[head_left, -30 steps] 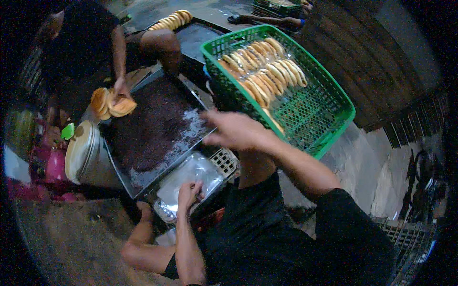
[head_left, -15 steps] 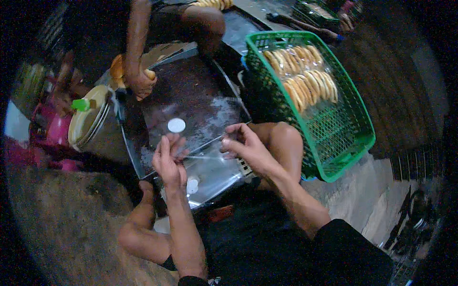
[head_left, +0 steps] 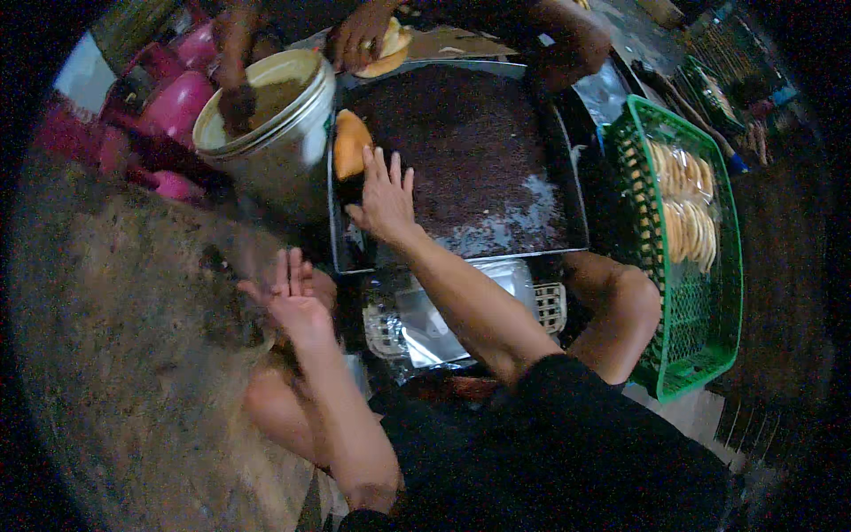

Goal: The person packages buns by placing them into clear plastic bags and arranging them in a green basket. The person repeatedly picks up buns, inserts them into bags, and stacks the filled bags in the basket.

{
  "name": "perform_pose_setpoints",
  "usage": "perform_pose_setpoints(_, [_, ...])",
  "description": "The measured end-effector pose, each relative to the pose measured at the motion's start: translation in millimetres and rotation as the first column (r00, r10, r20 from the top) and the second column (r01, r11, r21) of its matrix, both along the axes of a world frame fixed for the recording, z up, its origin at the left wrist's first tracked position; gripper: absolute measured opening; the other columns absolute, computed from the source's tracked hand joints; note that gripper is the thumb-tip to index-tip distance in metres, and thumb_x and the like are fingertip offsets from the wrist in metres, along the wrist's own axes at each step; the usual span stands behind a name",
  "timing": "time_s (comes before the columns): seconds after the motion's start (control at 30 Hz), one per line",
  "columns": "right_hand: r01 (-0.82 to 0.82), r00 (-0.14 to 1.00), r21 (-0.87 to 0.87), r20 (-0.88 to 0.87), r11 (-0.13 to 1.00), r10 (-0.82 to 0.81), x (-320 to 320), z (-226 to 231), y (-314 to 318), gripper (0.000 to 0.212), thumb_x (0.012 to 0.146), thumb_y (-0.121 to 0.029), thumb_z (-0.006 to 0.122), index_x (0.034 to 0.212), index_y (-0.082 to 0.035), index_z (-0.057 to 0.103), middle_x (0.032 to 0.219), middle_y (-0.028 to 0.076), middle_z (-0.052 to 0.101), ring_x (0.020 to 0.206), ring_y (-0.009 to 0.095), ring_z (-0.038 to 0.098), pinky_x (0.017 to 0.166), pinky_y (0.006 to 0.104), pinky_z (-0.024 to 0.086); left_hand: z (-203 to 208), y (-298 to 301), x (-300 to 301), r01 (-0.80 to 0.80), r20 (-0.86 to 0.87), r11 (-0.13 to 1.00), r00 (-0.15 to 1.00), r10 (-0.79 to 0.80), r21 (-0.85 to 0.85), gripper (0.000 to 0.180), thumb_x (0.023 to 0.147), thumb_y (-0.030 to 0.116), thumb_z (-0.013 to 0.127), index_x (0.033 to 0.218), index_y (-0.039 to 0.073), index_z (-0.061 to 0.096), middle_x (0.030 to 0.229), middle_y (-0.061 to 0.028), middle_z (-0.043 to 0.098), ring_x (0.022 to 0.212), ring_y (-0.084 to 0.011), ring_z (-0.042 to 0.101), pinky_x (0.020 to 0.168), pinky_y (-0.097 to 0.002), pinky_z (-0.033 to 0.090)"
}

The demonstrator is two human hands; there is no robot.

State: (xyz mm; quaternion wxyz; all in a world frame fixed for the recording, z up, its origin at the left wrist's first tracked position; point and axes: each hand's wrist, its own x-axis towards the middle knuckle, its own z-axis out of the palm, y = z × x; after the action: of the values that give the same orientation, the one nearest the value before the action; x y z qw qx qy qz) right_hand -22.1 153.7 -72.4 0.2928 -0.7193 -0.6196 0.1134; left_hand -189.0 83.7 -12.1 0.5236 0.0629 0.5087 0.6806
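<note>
A: Where is the right hand [head_left: 386, 202]?

B: Over the left part of a wide metal tray [head_left: 542, 199], back of the hand upward, fingers spread, nothing held in them.

A: And the split-looking bun [head_left: 351, 146]?

B: It lies at the tray's left side, golden brown, right beside those fingertips. The light is dim, so I can't tell whether they touch it.

A: What about the left hand [head_left: 300, 297]?

B: Blurred, but unclenched and with nothing in it, the palm turned up above the bent left leg, apart from the tray.

A: What covers the tray?

B: A dark, crumbly layer [head_left: 448, 133], worn down to pale metal near the right front corner. Just in front of it, clear plastic bags [head_left: 434, 315] lie over a cream perforated crate [head_left: 550, 306].

A: Anyone else there?

B: A co-worker across the tray has one hand [head_left: 236, 105] inside a whitish bucket [head_left: 292, 168] and the other [head_left: 363, 37] on some bread [head_left: 386, 58].

A: And to the right?

B: A green plastic basket [head_left: 696, 383], with two rows of flat buns [head_left: 690, 232] in clear wrapping
</note>
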Motion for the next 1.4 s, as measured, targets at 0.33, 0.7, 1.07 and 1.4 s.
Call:
perform_pose_setpoints(0.33, [0.132, 0.859, -0.021, -0.497, 0.991, -0.124, 109.4, 67.9, -39.9, 0.037, 0.083, -0.033, 0.063, 0.1, -0.002, 0.073, 0.082, 0.014, 0.072, 0.075, 0.027, 0.07, 0.073, 0.0371, 0.055, 17.0, 13.3, 5.6, -0.014, -0.366, 1.0, 0.93, 0.012, -0.003, 0.081, 0.097, 0.065, 0.04, 0.138, -0.004, 0.042, 0.132, -0.0179, 0.056, 0.116, -0.0332, 0.057, 0.096, -0.0425, 0.052])
perform_pose_setpoints(0.7, [0.06, 0.596, -0.007, -0.802, 0.998, -0.041, 186.8, 152.6, -163.3, 0.06, 0.087, -0.033, 0.068, 0.134, -0.001, 0.052, 0.102, 0.014, 0.068, 0.092, 0.02, 0.064, 0.083, 0.0319, 0.051, 59.6, -56.9, 147.2, 0.634, -0.266, 0.722, 0.773, -0.576, 0.278, 0.062, 0.1, 0.051, 0.047, 0.137, 0.003, 0.041, 0.13, -0.0175, 0.057, 0.109, -0.0306, 0.064, 0.08, -0.0409, 0.06])
perform_pose_setpoints(1.07, [-0.031, 0.99, 0.53, 0.134, 0.848, -0.048, 190.7, 241.8, -268.9, 0.05, 0.077, -0.027, 0.075, 0.122, -0.014, 0.06, 0.136, 0.017, 0.051, 0.135, 0.041, 0.038, 0.11, 0.0522, 0.033, 77.0, -105.2, 210.3, 0.651, 0.222, 0.736, 0.702, -0.676, 0.183, 0.061, 0.095, 0.047, 0.059, 0.139, 0.007, 0.045, 0.134, -0.0125, 0.056, 0.12, -0.0255, 0.057, 0.099, -0.0377, 0.05])
perform_pose_setpoints(1.4, [0.58, 0.783, -0.12, 0.355, 0.806, -0.511, 346.0, 215.9, -405.2, 0.06, 0.079, -0.017, 0.073, 0.132, -0.008, 0.047, 0.114, 0.017, 0.065, 0.104, 0.038, 0.062, 0.086, 0.0444, 0.051, 27.0, -138.8, 199.9, 0.676, -0.469, -0.061, -0.57, -0.675, -0.734, 0.064, 0.089, 0.064, 0.057, 0.099, 0.002, 0.07, 0.087, -0.0175, 0.071, 0.079, -0.0266, 0.071, 0.07, -0.0409, 0.053])
